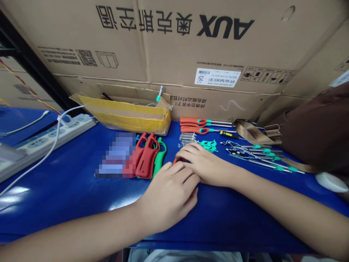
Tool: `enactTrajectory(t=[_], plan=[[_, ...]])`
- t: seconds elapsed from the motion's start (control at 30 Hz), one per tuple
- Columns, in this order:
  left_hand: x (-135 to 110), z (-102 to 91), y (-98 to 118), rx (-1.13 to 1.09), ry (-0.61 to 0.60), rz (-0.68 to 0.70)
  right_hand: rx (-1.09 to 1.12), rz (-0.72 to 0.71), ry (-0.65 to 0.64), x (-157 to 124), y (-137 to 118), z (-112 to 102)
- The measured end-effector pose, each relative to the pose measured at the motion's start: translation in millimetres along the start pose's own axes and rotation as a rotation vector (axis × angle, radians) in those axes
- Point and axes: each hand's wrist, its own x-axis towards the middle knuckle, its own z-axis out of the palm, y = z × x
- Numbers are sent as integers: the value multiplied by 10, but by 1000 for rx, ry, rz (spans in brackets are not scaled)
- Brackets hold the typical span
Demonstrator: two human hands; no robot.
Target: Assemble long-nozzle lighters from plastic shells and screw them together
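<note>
My left hand (174, 193) and my right hand (205, 165) meet above the table, fingers curled and closed together. An orange-red lighter handle (178, 159) shows only as a small piece between them; the fingers cover the rest. Left of the hands lie red lighter handles (147, 160) and a green lighter handle (160, 158). Just beyond my right hand are small clear fuel tanks (187, 137) and a pile of turquoise plastic triggers (208, 145). Metal lighter tubes (269, 155) with wires and turquoise ends lie to the right.
Two orange lighters (192, 129) and a yellow-black screwdriver (229, 135) lie farther back. A yellow-taped carton (125, 118) stands before a large cardboard wall (169, 54). A power strip (49, 140) is at left, a brown bag (313, 127) with strap at right.
</note>
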Motion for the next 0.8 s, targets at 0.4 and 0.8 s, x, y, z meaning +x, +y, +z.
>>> enactTrajectory(t=[0.4,0.8], plan=[[57,89,-131,-53,-73,-117,379,255,-144,-687,-39,-240],[119,201,-258,-62,-140,-145,468,424,-80,-885,75,-267]])
